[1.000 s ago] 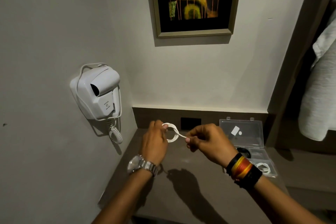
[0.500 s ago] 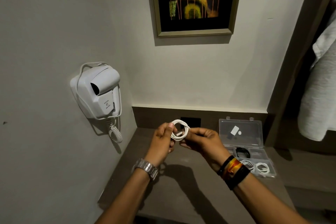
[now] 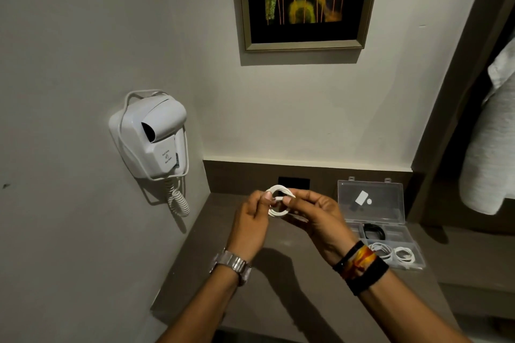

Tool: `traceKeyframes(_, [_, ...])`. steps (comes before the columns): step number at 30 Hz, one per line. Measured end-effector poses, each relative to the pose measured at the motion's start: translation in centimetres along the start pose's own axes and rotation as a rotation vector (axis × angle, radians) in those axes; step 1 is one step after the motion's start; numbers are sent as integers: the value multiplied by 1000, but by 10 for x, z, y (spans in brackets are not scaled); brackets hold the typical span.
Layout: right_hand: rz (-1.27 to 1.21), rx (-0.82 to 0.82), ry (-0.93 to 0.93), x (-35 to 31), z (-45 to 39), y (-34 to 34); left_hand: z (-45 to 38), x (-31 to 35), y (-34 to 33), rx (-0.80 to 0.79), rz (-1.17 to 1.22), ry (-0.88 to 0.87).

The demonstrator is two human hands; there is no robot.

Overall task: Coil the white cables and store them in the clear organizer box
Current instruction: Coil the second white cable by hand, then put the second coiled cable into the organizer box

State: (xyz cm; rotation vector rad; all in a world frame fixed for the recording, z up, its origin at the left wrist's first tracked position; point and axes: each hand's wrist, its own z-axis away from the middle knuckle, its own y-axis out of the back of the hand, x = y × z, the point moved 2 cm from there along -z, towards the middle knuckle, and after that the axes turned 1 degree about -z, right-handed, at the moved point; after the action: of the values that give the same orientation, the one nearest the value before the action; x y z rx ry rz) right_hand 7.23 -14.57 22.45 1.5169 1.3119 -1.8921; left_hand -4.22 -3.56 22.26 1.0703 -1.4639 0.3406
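Head view: left hand, right hand grips both pinching coiled white cable.

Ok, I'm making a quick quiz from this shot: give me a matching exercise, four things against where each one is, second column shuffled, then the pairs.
Things:
1. white cable coil
2. hair dryer
3. framed picture
4. clear organizer box

Places:
A. hung on the back wall
B. open on the counter, at the right
C. held between left hand and right hand
D. mounted on the left wall

Pairs: 1-C, 2-D, 3-A, 4-B
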Motion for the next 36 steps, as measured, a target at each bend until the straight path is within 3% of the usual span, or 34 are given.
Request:
traceKeyframes(2, [64,-35,-2,3,-3,2,-4,-7,1,-90,190,136])
traceKeyframes(4, [163,-32,-45,8,-6,10,-10,-15,6,-143,250,153])
traceKeyframes(7, [284,96,-116,17,-10,35,-19,-27,8,-244,242,211])
traceKeyframes(11, [246,222,-210,26,-14,68,-25,-46,-14,-399,400,455])
traceKeyframes(15, [264,349,-258,26,-19,112,-32,-61,-56,-420,377,524])
traceKeyframes(21, [385,564,-283,17,-40,215,-59,-78,-151,-341,227,410])
traceKeyframes(25, [519,621,-333,23,-68,280,-82,-97,-214,-300,72,368])
traceKeyframes(30, [700,520,-409,48,-109,329,-106,-124,-270,-349,-326,193])
traceKeyframes(36, [940,328,-423,81,-138,345,-109,-140,-304,-455,-509,104])
